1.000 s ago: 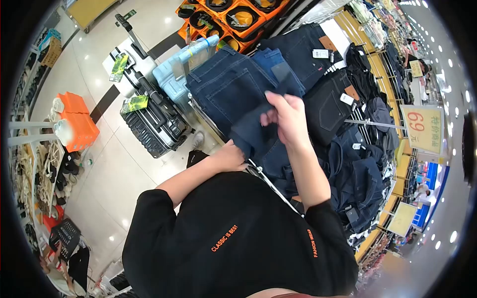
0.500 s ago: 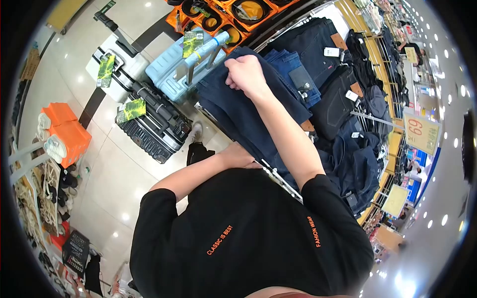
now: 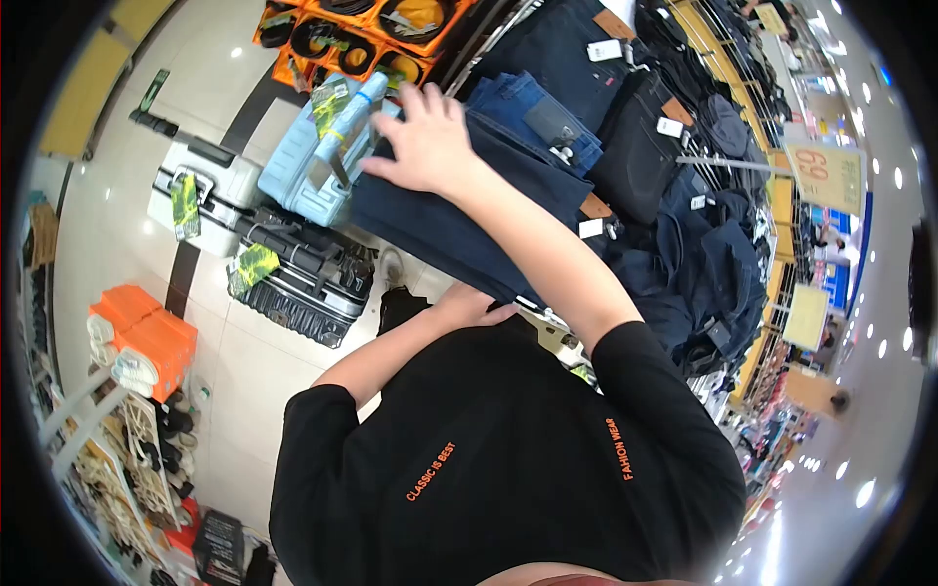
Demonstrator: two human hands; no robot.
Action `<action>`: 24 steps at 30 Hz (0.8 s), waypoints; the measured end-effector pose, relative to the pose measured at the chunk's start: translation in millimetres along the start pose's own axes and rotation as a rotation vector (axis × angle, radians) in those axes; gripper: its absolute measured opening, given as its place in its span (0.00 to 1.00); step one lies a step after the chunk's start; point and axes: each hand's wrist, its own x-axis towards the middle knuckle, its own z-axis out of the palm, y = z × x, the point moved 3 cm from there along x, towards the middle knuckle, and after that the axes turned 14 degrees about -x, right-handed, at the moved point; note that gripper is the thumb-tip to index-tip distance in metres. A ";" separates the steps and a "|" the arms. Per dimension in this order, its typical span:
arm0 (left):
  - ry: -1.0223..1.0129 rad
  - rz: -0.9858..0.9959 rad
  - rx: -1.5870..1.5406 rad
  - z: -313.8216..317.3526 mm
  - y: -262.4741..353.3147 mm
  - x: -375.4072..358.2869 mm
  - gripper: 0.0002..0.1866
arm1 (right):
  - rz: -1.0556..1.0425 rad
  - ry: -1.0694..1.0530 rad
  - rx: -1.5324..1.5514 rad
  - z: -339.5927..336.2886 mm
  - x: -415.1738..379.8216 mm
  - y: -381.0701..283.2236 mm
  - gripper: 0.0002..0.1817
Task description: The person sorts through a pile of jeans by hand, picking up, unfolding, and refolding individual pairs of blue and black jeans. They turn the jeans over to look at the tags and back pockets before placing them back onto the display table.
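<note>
Folded dark blue jeans (image 3: 459,220) lie at the near left end of a display heaped with denim. Over their far end my right hand (image 3: 427,137) is spread, fingers apart and palm down, partly overlapping the light blue suitcase in this view. My left hand (image 3: 467,305) is low at the near edge of the same jeans, close to my waist. Its thumb points right along the edge, and the other fingers are partly hidden at the cloth. Beside the jeans sits a smaller folded pair of mid-blue jeans (image 3: 547,122) with a dark patch.
A light blue suitcase (image 3: 293,171), a white suitcase (image 3: 186,200) and a black suitcase (image 3: 313,293) stand left of the display. Orange compartments with coiled belts (image 3: 410,21) are at the back. A price sign (image 3: 826,176) rises at right. Orange boxes (image 3: 142,337) with shoes stand left.
My right hand has gone from a closed fist to spread fingers over the jeans' far end. My left hand stays at the near edge. The view has shifted slightly.
</note>
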 end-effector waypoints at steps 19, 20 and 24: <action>-0.097 -0.068 0.520 69.7 46.0 76.3 0.19 | 0.839 0.645 1.692 -107.6 -355.1 248.2 0.38; -0.095 -0.044 0.618 82.9 33.0 77.9 0.19 | 0.996 0.632 1.706 -77.5 -395.2 261.4 0.23; -0.126 -0.167 0.761 109.1 16.1 90.4 0.22 | 1.620 0.440 1.564 39.6 -496.9 283.0 0.10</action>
